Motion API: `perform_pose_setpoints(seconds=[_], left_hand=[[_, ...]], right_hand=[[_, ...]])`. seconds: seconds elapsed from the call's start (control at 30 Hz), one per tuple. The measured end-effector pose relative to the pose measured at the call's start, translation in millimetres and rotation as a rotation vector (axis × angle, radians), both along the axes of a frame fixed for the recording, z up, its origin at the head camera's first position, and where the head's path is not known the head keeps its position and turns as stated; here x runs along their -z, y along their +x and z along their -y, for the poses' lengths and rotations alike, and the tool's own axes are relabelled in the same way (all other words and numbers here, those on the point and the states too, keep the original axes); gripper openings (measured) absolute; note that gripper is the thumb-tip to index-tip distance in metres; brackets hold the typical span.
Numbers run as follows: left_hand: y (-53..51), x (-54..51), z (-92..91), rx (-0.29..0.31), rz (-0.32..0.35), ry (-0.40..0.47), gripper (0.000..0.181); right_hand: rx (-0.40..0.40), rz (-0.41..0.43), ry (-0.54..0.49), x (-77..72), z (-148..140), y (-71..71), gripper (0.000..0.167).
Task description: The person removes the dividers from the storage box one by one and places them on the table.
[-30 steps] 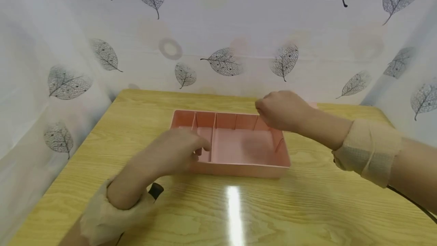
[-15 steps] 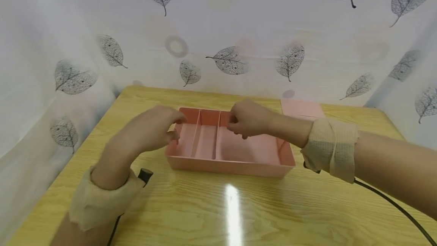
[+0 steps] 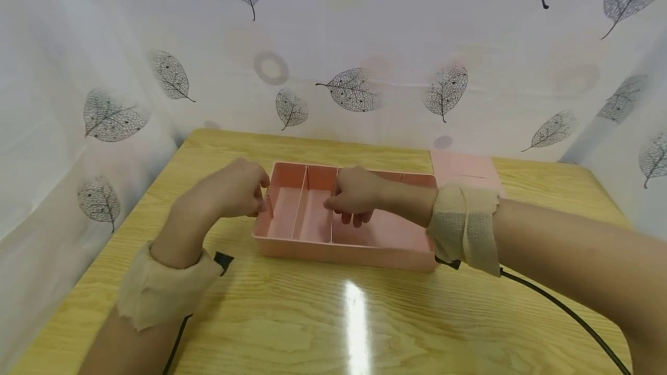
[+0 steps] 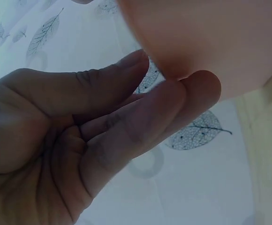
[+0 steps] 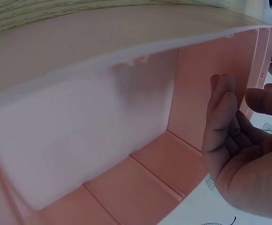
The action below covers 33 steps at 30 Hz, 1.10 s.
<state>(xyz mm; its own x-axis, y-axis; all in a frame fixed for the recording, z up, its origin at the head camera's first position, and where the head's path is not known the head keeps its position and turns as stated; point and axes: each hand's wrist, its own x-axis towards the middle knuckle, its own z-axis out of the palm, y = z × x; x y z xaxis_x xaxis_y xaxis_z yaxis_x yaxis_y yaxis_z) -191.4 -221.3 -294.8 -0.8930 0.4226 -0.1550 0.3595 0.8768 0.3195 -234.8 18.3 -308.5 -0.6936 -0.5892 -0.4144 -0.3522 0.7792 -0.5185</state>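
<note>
A shallow pink box (image 3: 344,252) with upright dividers lies on the wooden table. At its left end is my left hand (image 3: 226,191), fingers slightly bent; the left wrist view shows those fingertips (image 4: 199,89) against the edge of the pink wall (image 4: 220,42), thumb apart from them. My right hand (image 3: 356,192) is over the divider beside the large compartment, thumb on its left and fingers on its right. In the right wrist view, a gap separates the right thumb and fingers (image 5: 222,98) in front of the divider (image 5: 192,89); neither is seen pinching it.
A flat pink sheet (image 3: 466,169) lies at the table's back edge, right of centre. Leaf-print cloth (image 3: 333,33) hangs behind and at the sides. Black cables (image 3: 563,311) trail from both wrists.
My right hand has moved left from the box's right back corner to the divider. My left hand has gone from over the left compartments to the left end wall.
</note>
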Motion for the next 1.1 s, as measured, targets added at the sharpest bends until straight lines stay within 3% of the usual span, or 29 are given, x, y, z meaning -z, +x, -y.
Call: perform_pose_setpoints(seconds=[0.5,0.7,0.93,1.1], left_hand=[[-3.7,7.6,-4.5,-0.049,0.068,0.005,0.019],[-3.9,5.4,-4.1,-0.083,0.163,0.04,0.014],[-5.1,5.2,1.9,-0.11,0.309,0.153,0.01],[-6.0,5.6,3.9,-0.104,0.323,0.158,0.013]], right_hand=[[0.057,0.013,0.013,5.3,7,0.9,0.041],[0.075,-0.013,0.009,2.9,6,0.5,0.042],[0.096,-0.024,-0.009,-2.0,6,1.2,0.041],[0.096,-0.032,-0.014,-6.2,5,2.0,0.041]])
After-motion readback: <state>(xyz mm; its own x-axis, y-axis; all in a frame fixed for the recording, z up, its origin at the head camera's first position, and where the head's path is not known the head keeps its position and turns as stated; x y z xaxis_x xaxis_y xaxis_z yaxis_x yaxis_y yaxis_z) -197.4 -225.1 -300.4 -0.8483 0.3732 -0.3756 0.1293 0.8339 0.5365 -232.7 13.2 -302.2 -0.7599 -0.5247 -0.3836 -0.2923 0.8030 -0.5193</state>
